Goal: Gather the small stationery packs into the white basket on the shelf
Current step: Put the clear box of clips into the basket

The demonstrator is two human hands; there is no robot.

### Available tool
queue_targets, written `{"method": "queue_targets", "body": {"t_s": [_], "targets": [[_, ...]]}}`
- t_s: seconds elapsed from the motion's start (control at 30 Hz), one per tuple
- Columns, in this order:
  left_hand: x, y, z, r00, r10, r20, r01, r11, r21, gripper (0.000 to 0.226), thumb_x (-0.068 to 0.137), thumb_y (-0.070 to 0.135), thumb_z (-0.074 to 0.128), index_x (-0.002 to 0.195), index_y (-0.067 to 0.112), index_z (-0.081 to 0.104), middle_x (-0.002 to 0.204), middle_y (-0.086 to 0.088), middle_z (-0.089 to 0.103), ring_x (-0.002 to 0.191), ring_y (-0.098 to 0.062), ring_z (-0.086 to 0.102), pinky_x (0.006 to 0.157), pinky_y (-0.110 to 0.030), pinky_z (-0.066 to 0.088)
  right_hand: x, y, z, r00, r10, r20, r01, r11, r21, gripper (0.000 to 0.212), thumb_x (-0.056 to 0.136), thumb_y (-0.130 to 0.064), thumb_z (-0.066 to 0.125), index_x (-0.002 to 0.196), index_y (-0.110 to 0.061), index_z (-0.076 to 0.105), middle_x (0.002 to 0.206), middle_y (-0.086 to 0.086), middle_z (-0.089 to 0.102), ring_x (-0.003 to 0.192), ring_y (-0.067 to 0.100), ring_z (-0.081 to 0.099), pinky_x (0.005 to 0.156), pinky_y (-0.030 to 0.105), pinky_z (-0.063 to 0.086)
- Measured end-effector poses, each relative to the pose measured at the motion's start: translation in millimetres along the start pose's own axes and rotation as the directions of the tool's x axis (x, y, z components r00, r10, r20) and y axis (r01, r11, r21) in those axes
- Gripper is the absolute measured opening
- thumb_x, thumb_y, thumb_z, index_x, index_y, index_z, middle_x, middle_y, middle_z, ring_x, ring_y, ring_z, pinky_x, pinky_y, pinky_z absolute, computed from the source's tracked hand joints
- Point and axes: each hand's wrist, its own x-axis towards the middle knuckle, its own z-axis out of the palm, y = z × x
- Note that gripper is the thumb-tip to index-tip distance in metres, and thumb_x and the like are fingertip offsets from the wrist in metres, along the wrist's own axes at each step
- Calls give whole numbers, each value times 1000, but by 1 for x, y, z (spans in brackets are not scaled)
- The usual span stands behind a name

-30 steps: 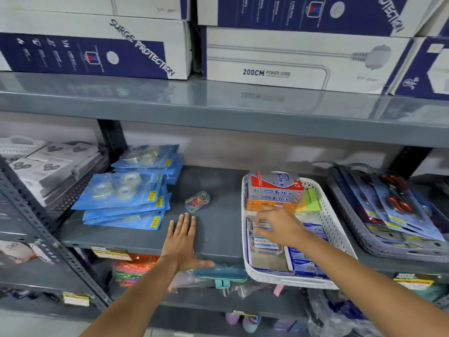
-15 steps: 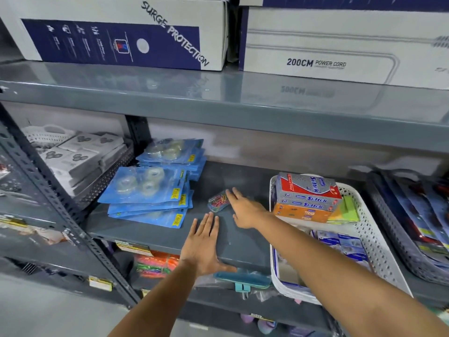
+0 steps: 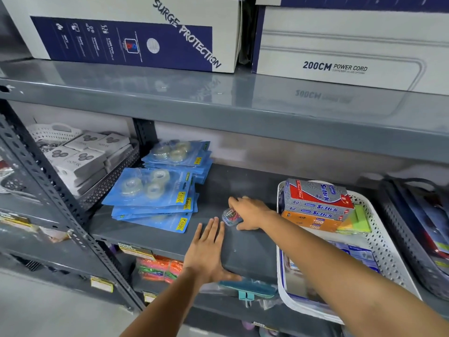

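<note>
A small clear pack of coloured paper clips (image 3: 230,216) lies on the grey shelf (image 3: 250,249), and my right hand (image 3: 251,212) is closed over it from the right. My left hand (image 3: 206,251) rests flat, fingers apart, on the shelf's front edge just below the pack. The white basket (image 3: 386,249) stands to the right on the same shelf. It holds stacked staple boxes (image 3: 315,205), green sticky notes (image 3: 359,222) and flat blue packs partly hidden under my right forearm.
Blue blister packs of tape rolls (image 3: 155,190) are stacked left of the hands. A dark basket (image 3: 418,239) of carded goods stands at far right. Grey boxes (image 3: 80,156) fill a basket at left. Large power-strip cartons (image 3: 136,32) sit on the shelf above.
My right hand left the white basket, crossed left over the shelf and closed around the paper clip pack. My left hand stayed flat on the shelf edge. The view shifted closer and leftward.
</note>
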Motion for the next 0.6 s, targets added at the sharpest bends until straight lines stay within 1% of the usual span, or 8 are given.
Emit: {"method": "queue_targets", "body": {"t_s": [0.07, 0.13, 0.2, 0.27, 0.33, 0.47, 0.53, 0.6], "targets": [[0, 0, -1, 1000, 1, 5, -1, 1000, 4, 144, 49, 97, 36, 151, 7, -9, 161, -10, -10, 147, -22, -15, 120, -47, -8, -6, 3, 1, 1000, 27, 14, -28, 999, 35, 55, 73, -24, 76, 115, -15, 42, 116, 10, 56, 107, 30, 55, 74, 38, 46], [0, 0, -1, 1000, 2, 11, -2, 1000, 5, 146, 47, 101, 31, 151, 7, -9, 161, -10, -11, 147, -22, -15, 120, -47, -7, -14, 6, 0, 1000, 19, 13, -20, 999, 37, 49, 70, -23, 77, 108, -18, 46, 111, 7, 59, 103, 28, 56, 71, 36, 43], [0, -1, -1, 1000, 3, 13, -3, 1000, 4, 149, 42, 104, 19, 151, 6, -10, 161, -10, -12, 147, -22, -16, 120, -47, -7, -25, 7, -3, 1000, -6, -28, 8, 998, 68, 46, 69, -26, 78, 106, -19, 51, 108, 5, 61, 101, 25, 55, 73, 34, 41], [0, -1, -2, 1000, -2, 13, 2, 1000, 1, 152, 37, 104, 12, 151, 6, -10, 161, -10, -13, 147, -22, -16, 120, -46, -8, -40, 8, -6, 996, -5, -93, 18, 991, 136, 46, 69, -32, 78, 107, -20, 54, 107, 3, 61, 100, 21, 54, 79, 34, 42], [0, 1, -4, 1000, -7, 17, 7, 1000, 8, 153, 35, 104, 10, 150, 7, -11, 160, -10, -14, 147, -21, -17, 120, -46, -9, -57, 8, -9, 985, -4, -171, 37, 981, 192, 45, 70, -37, 77, 106, -22, 54, 108, 0, 62, 99, 19, 54, 79, 34, 46], [-2, 3, -4, 1000, -20, 18, 19, 1000, 11, 152, 36, 105, 14, 150, 8, -13, 160, -8, -15, 147, -20, -18, 120, -44, -10, -91, 9, -20, 960, -14, -280, 84, 967, 239, 42, 69, -39, 72, 105, -29, 51, 107, -7, 59, 94, 17, 59, 76, 37, 54], [-3, 5, -6, 999, -18, 32, 18, 1000, -2, 153, 34, 105, 12, 149, 7, -14, 160, -9, -17, 145, -19, -20, 117, -43, -14, -109, 11, -24, 947, -19, -320, 109, 958, 265, 42, 69, -37, 71, 107, -30, 52, 107, -8, 57, 93, 15, 60, 76, 37, 55], [-3, 7, -7, 999, -20, 41, 20, 1000, 15, 151, 37, 105, 12, 147, 6, -18, 159, -10, -20, 142, -17, -26, 114, -46, -18, -125, 13, -24, 934, -10, -357, 132, 938, 321, 43, 70, -33, 72, 109, -28, 55, 108, -8, 56, 95, 12, 59, 78, 34, 54]]}}
